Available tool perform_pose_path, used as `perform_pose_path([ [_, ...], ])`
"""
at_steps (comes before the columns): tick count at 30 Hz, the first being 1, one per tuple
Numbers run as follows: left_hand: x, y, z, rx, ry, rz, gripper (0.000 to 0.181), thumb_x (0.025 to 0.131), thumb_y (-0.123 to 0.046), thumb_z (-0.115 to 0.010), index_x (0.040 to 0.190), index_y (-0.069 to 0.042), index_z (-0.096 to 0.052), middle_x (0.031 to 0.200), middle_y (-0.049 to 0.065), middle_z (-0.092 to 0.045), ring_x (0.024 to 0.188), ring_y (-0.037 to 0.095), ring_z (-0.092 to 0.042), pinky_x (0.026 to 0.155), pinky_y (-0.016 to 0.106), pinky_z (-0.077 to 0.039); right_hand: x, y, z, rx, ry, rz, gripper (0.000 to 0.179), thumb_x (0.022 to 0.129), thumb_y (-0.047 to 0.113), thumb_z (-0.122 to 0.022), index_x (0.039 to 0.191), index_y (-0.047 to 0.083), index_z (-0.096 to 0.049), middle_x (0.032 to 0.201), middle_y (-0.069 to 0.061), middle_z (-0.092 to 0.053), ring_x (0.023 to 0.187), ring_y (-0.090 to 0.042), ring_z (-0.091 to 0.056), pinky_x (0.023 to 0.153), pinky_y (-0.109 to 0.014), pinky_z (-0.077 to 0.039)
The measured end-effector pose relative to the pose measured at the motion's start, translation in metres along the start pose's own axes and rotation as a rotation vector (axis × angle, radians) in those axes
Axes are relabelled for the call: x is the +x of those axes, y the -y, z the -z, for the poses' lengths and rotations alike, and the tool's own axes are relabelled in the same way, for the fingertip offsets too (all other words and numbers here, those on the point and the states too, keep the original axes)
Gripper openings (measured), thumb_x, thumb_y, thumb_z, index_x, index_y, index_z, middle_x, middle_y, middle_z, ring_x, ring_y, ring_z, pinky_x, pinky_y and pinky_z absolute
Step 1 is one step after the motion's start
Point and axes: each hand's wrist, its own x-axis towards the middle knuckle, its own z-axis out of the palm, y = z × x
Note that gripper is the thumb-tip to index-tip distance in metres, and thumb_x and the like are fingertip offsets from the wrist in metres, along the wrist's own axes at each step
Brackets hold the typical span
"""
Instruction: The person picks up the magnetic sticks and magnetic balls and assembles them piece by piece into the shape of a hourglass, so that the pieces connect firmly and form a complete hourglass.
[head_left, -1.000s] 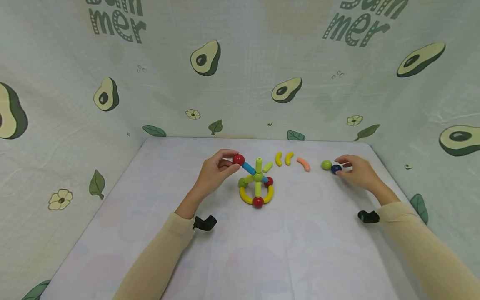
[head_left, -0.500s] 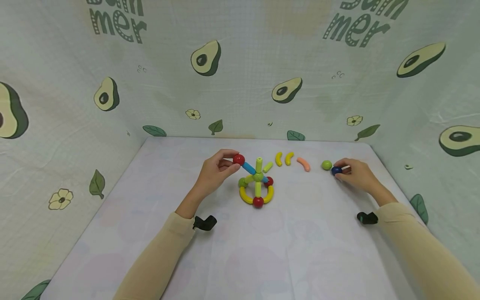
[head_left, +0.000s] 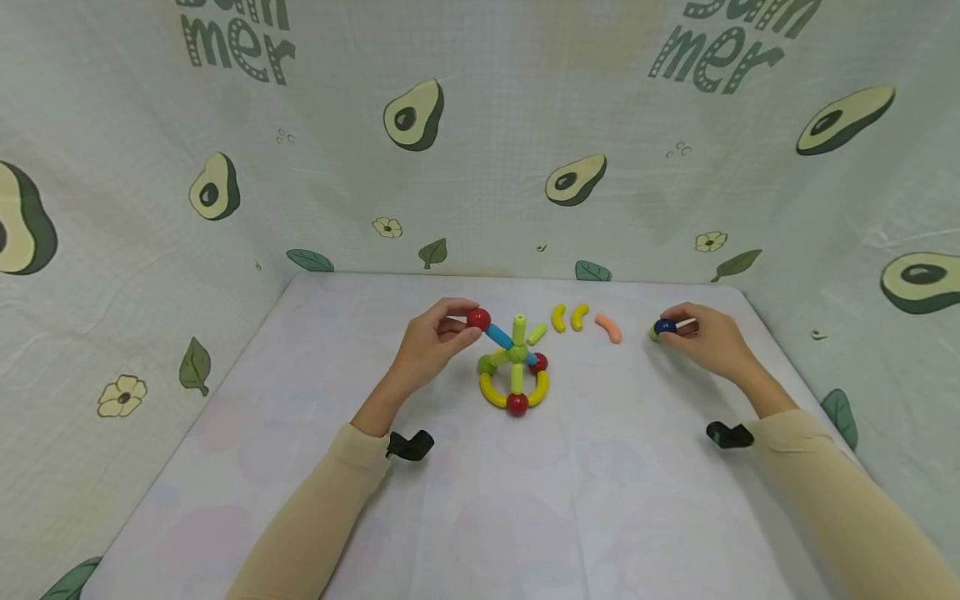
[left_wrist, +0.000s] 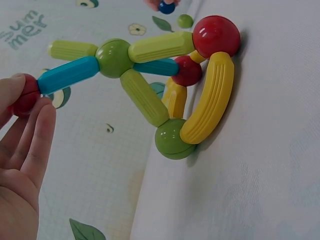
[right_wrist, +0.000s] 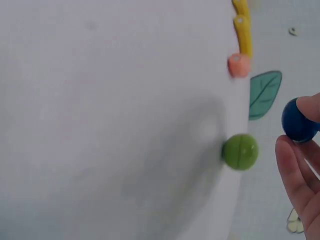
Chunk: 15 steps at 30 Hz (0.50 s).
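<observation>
My left hand (head_left: 429, 343) pinches a red ball (head_left: 478, 318) at the outer end of a blue stick (left_wrist: 69, 75). That stick joins a green ball (left_wrist: 114, 58) at the top of a built frame of sticks and balls. Curved yellow sticks (left_wrist: 212, 100) and further balls form its base on the table. Over at the right, my right hand (head_left: 708, 337) pinches a dark blue ball (right_wrist: 298, 121) between thumb and fingers, raised off the table. Behind it a loose green ball (right_wrist: 240, 151) sits on the table, mostly covered in the head view.
Two curved yellow sticks (head_left: 580, 317), a short light-green stick (head_left: 536, 334) and a curved orange-pink stick (head_left: 608, 328) lie behind and right of the frame. A cloth with printed avocados (head_left: 414, 115) rises behind the white table (head_left: 570, 492).
My right hand has taken hold of the dark blue ball and lifted it, moving slightly left and in front of the green ball. My left hand stays on the red ball.
</observation>
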Motion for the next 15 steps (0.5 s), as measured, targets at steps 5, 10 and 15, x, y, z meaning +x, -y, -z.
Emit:
perform_pose_path([
  [5, 0.0, -0.001, 0.0, 0.0, 0.0, 0.001, 0.04, 0.101, -0.025, -0.076, 0.138, -0.018, -0.064, 0.128, 0.001, -0.069, 0.103, 0.018, -0.071, 0.092, 0.026, -0.061, 0.007, 0.041, 0.004, 0.051, 0.008, 0.025, 0.035, 0.097, 0.014, -0.079, 0.127, 0.001, -0.068, 0.122, -0.022, -0.071, 0.102, -0.037, -0.072, 0.079, -0.036, -0.064],
  [10, 0.0, -0.001, 0.0, 0.003, -0.006, -0.005, 0.041, 0.1, -0.025, -0.077, 0.139, -0.018, -0.064, 0.128, 0.001, -0.069, 0.103, 0.019, -0.071, 0.092, 0.025, -0.061, 0.013, 0.075, 0.006, 0.081, -0.001, 0.12, 0.033, 0.097, 0.011, -0.079, 0.127, 0.002, -0.069, 0.121, -0.019, -0.071, 0.101, -0.034, -0.073, 0.084, -0.046, -0.064],
  [15, 0.0, -0.001, 0.0, 0.01, -0.007, -0.007, 0.041, 0.1, -0.026, -0.077, 0.139, -0.019, -0.064, 0.131, 0.001, -0.068, 0.103, 0.018, -0.071, 0.092, 0.025, -0.061, 0.018, 0.102, 0.005, 0.116, -0.03, 0.201, 0.033, 0.093, 0.008, -0.082, 0.125, 0.004, -0.071, 0.119, -0.014, -0.073, 0.099, -0.03, -0.075, 0.086, -0.039, -0.064],
])
